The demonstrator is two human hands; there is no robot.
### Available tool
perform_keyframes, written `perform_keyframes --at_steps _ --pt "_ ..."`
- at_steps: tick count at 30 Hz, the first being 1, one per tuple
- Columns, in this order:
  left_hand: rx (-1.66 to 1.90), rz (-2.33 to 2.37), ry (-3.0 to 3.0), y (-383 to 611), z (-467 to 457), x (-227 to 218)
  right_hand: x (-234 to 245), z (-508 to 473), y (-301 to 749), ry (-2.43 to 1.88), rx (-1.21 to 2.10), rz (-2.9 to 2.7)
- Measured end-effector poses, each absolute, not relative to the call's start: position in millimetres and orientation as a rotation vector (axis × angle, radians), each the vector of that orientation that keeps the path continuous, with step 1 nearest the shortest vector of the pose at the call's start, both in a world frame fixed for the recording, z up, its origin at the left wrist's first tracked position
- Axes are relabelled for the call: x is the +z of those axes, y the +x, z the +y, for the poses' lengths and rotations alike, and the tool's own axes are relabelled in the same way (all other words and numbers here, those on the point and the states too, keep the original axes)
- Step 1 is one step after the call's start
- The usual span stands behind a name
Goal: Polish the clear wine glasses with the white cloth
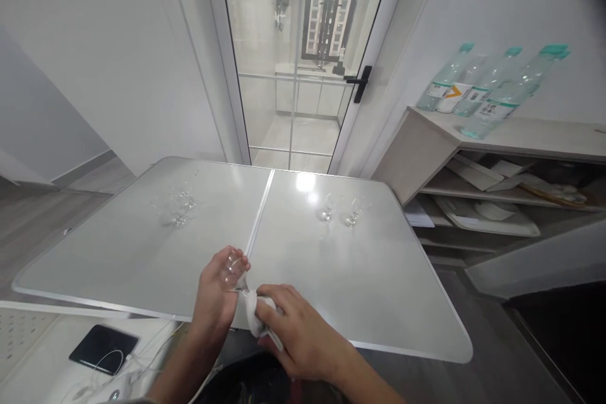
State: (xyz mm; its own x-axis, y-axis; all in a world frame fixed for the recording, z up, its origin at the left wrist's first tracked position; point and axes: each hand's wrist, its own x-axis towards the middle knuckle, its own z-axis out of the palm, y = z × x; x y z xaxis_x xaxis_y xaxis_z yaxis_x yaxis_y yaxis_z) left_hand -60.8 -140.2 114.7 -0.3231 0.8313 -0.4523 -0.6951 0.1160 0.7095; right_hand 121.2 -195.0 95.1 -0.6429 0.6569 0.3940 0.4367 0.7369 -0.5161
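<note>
Right hand (pixel 300 331): is gripping a bunched white cloth, fingers curling closely around it, just past the near edge of the table.
Cloth (pixel 255 314): is pressing against the stem end of the glass; the foot is being hidden there.
Left hand (pixel 214 293): is holding the glass, palm turning up and fingers cupping the bowl.
Glass (pixel 231 269): is resting in the left hand, tilting over the near middle of the table, its stem pointing near and right toward the cloth.
Stand (pixel 42 379): is standing near left, below the table edge; a black device (pixel 104 349) is lying on it, with white cables running beside it.
Table (pixel 374 290): is spreading out in front of the hands, a pale seam (pixel 260 211) dividing it into left and right halves.
Right glasses (pixel 351 219): two are standing apart on the right half.
Left glasses (pixel 178 219): several are clustering on the left half, too faint to count surely.
Shelf (pixel 426 148): is standing far right, holding papers and trays; bottles (pixel 495 108) are standing on top.
Door (pixel 294 79): is rising beyond the table, its black handle (pixel 362 84) sitting on the right.
</note>
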Motion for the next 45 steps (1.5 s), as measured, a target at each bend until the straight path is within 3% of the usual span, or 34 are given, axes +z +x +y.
perform_keyframes --at_steps 5,8,19,23,25,29,32,37,45 --pt "1.338 1.098 0.175 -58 -143 112 88 -197 125 -0.742 0.154 -2.467" --pt "1.262 1.067 0.183 -53 -143 113 81 -199 121 -0.703 0.139 -2.334" --pt "1.602 0.735 0.107 -53 -136 108 85 -206 70 -1.037 1.508 -0.564" --pt "1.841 0.706 0.246 -61 -129 119 82 -209 60 -0.976 1.78 -0.504" --pt "1.909 0.731 0.36 -69 -127 124 78 -206 71 -1.023 1.7 -0.573" --pt "1.982 0.922 0.702 -80 -127 120 70 -190 109 -1.191 1.089 -1.156" --pt "1.893 1.114 1.036 -77 -133 111 69 -185 127 -1.249 0.821 -1.453" --pt "1.509 1.2 1.232 -52 -145 101 66 -192 113 -1.351 0.668 -1.859" --pt "1.205 1.039 1.396 -30 -147 105 40 -177 102 -1.563 0.471 -1.815"
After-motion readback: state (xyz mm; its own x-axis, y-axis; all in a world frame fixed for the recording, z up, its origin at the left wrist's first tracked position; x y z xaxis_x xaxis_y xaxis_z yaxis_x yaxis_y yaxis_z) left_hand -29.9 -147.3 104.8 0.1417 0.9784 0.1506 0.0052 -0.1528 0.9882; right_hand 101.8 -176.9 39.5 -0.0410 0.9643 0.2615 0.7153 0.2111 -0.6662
